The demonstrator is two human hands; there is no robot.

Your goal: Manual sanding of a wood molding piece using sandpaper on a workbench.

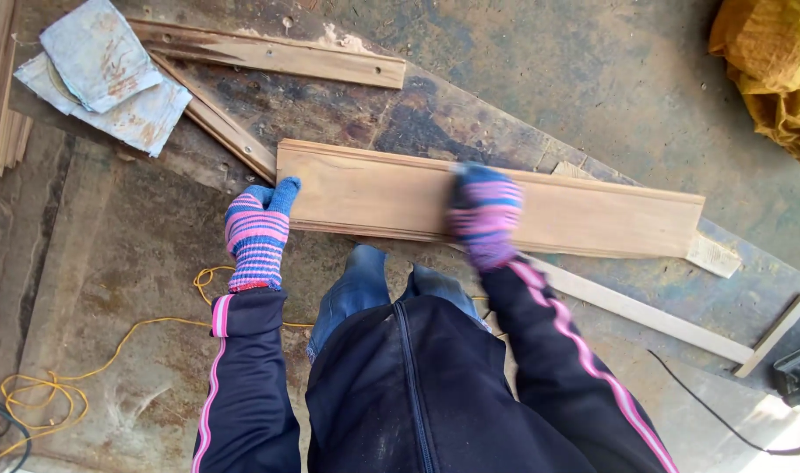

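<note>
Timber plank [584, 210] lies flat on the concrete floor [592, 96], long axis running left to right before the person. Gloved left hand [258, 229] curls against its left end; blurred right hand [486, 215] presses on top, mid-length, grip unclear. Yellow cord [111, 346] trails nearby.

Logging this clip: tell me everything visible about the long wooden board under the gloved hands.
The wooden board is a long, flat, pale brown plank with a grooved near edge, lying flat and slightly slanted across a dark worn work surface. The left hand, in a striped glove, rests at its left end; the right hand, motion-blurred, presses on its top face near the middle. Its right end overlies a thin light strip.
</note>
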